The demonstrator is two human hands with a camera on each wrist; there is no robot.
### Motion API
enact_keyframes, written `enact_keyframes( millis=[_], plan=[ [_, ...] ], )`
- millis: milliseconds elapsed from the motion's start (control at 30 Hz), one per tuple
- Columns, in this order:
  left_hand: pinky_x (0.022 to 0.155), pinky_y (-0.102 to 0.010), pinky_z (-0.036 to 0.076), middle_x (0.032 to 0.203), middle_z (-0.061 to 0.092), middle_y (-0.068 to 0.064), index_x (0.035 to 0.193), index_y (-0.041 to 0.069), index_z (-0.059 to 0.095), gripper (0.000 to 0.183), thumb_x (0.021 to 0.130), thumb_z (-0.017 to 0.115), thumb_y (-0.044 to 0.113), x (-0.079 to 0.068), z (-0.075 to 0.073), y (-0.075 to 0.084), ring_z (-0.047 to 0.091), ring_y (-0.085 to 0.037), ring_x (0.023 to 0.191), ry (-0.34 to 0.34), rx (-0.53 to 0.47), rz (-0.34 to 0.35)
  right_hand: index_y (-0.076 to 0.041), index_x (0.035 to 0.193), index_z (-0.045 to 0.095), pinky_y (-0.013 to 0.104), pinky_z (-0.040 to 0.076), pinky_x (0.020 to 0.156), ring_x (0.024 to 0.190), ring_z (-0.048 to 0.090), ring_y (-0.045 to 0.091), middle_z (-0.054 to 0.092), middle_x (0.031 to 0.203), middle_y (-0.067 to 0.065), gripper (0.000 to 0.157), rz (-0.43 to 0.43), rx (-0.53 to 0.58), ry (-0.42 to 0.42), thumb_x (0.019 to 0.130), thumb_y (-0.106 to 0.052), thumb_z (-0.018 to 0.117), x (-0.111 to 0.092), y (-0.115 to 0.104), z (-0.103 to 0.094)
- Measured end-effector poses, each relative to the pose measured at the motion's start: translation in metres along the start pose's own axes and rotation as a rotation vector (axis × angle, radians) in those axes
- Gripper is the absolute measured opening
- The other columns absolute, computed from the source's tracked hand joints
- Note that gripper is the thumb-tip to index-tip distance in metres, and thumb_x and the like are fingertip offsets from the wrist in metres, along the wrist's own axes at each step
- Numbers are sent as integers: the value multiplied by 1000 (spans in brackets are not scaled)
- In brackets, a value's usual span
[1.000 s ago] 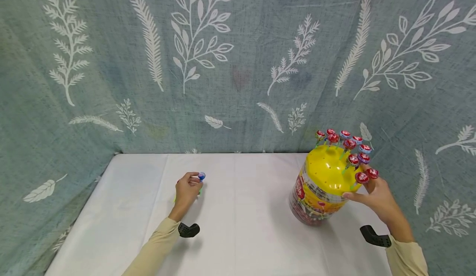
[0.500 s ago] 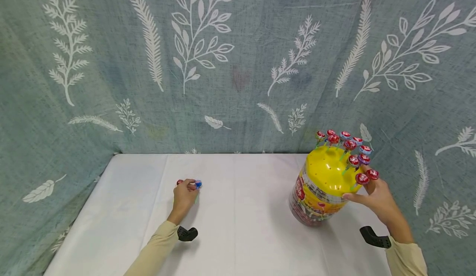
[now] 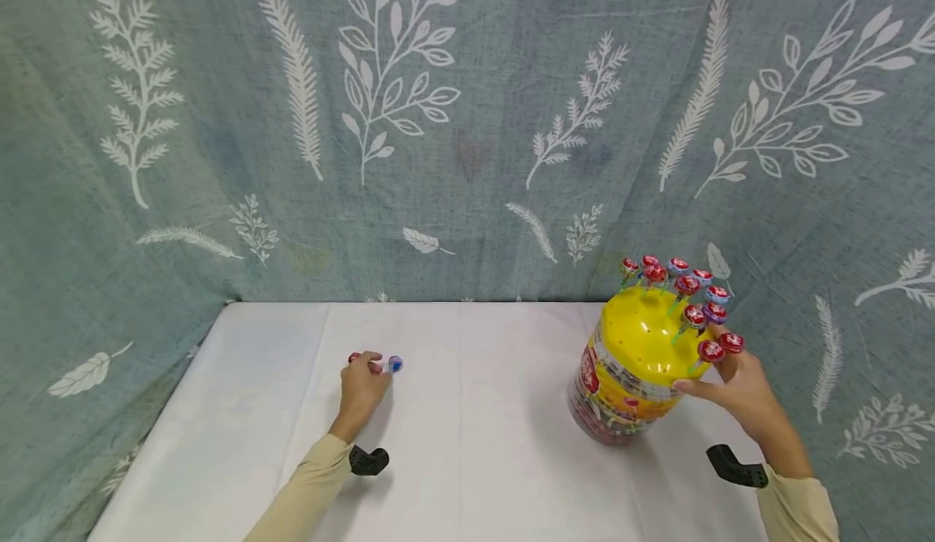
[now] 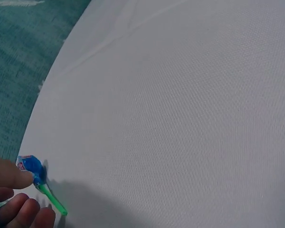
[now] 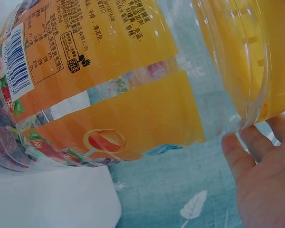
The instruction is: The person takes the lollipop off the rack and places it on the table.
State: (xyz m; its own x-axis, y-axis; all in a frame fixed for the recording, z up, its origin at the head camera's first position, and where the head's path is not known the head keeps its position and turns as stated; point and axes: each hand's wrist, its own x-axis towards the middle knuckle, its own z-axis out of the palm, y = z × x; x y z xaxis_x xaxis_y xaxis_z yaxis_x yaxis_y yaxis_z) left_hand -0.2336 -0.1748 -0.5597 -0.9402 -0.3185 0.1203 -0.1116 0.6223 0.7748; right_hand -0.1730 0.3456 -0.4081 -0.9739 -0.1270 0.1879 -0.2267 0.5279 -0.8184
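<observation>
A blue-wrapped lollipop [image 3: 395, 363] lies on the white table beside the fingertips of my left hand [image 3: 359, 386]. In the left wrist view its green stick [image 4: 53, 200] points away from the fingers, and a fingertip [image 4: 24, 178] overlaps the candy's wrapper. Just past the same hand shows a red lollipop [image 3: 354, 357], mostly hidden by it. On the right, my right hand [image 3: 741, 388] grips the yellow-lidded lollipop jar [image 3: 631, 400] at the lid's edge, thumb in front. In the right wrist view, fingertips [image 5: 233, 145] touch near the lid [image 5: 275, 57].
Several wrapped lollipops [image 3: 687, 286] stand upright in the lid's holes, mostly along its back and right side. More candies [image 5: 4, 142] show inside the clear jar bottom. A leaf-patterned grey-green cloth [image 3: 467, 161] hangs behind the white table [image 3: 504, 461].
My left hand has lowered to the table and let go of the blue lollipop, which now sits slightly right of the fingers. The right hand and jar have stayed put.
</observation>
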Motion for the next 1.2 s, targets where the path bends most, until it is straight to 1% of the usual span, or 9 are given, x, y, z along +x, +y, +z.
enact_keyframes(
  millis=[167,333,467,567,633,700,800,867,1200],
  plan=[
    [67,-37,47,79,64,-15,101,-7,65,28,74,69,-1,0,-2,5,59,-29,76,11,-25,17,-18,152,19,4,30,92,132,30,2,31,150,1,91,31,-8,6,80,-10,75,-1,-1,-1],
    [63,-31,46,78,64,-11,101,-4,66,26,76,68,0,-4,-5,15,59,-25,73,8,-64,5,-17,152,19,3,30,92,133,30,2,30,151,2,91,12,-3,-3,80,-9,75,0,0,-1],
    [59,-25,46,77,65,-11,99,-3,67,23,76,67,-1,-6,-5,25,59,-22,70,5,-121,33,-18,152,18,5,30,94,132,30,1,30,151,3,92,12,-9,-3,81,-9,75,-1,1,-1],
    [59,-24,46,78,66,-10,96,-1,68,21,75,67,-1,-6,-2,33,59,-20,69,4,-143,71,-19,152,17,11,30,100,133,30,3,29,152,5,92,28,-20,0,81,-11,75,-1,1,-1],
    [60,-25,47,78,66,-10,95,0,69,20,76,68,-1,-6,-1,39,59,-19,69,-4,-154,87,-19,152,17,19,30,105,133,30,3,29,152,6,92,33,-28,2,81,-12,75,-1,2,-1],
    [63,-26,47,80,66,-9,95,2,69,19,76,67,0,-7,0,46,60,-19,71,-20,-159,92,-18,152,17,20,30,106,133,31,4,29,152,7,92,27,-26,1,81,-11,75,-1,2,-1],
    [64,-28,48,80,67,-9,95,3,69,18,77,68,0,-8,1,57,61,-20,73,-35,-187,100,-19,152,19,15,30,103,132,32,3,31,150,3,90,17,-12,4,81,-11,74,0,2,0],
    [65,-28,49,80,67,-8,94,4,69,17,77,68,0,-9,2,64,62,-21,73,-37,-203,110,-19,152,20,8,30,96,130,32,1,33,149,-1,90,6,-4,9,81,-9,74,0,2,0],
    [59,-25,50,82,67,-5,93,7,69,16,79,67,0,-19,12,102,62,-18,72,-90,-303,197,-21,150,26,3,28,93,125,34,-7,38,145,-10,90,-42,20,27,78,-3,75,1,4,-1]
  ],
)
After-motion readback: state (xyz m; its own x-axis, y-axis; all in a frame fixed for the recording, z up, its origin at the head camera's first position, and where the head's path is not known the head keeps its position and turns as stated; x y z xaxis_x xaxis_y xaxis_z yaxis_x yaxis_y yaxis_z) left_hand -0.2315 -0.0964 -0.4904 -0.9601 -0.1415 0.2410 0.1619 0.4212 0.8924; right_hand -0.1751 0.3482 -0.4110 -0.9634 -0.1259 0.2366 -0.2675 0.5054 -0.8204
